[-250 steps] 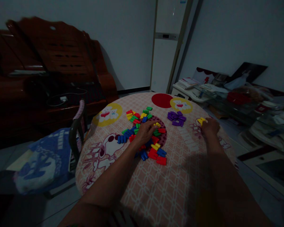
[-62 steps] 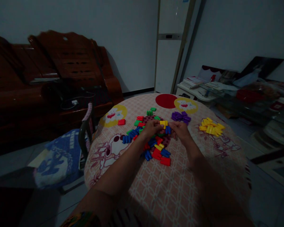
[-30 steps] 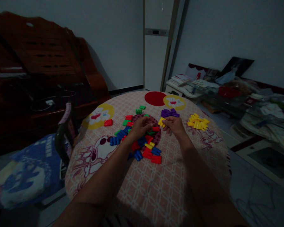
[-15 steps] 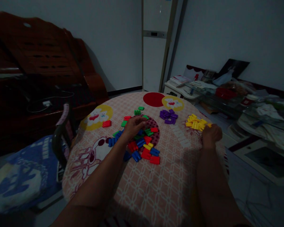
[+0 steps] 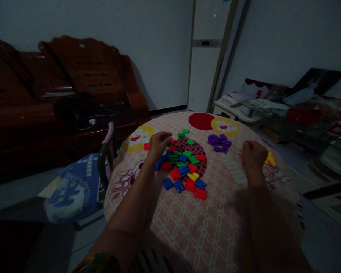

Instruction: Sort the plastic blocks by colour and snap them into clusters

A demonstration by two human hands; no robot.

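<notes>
Small plastic building blocks lie on a round table point(image 5: 184, 216) with a patterned pink cloth. A mixed pile of red, green, blue and a yellow block point(image 5: 193, 176) spreads over its middle. My left hand point(image 5: 159, 145) hovers at the pile's upper left, fingers stretched to the right and slightly apart, with no block visible in them. To the right, my right hand point(image 5: 254, 156) is closed like a fist; what it holds, if anything, is hidden. It partly covers the yellow blocks point(image 5: 270, 159). Purple blocks point(image 5: 219, 142) form a heap between the hands, further back.
Several green blocks point(image 5: 182, 135) sit behind the mixed pile, and a red block point(image 5: 146, 146) is left of my left hand. A chair point(image 5: 104, 167) stands at the table's left, a wooden sofa point(image 5: 99, 76) behind it. A cluttered glass stand point(image 5: 290, 117) is at right.
My view has swung left. My left hand has shifted from over the pile to its upper-left edge. My right hand has moved left, off the yellow blocks' far side, and is closed.
</notes>
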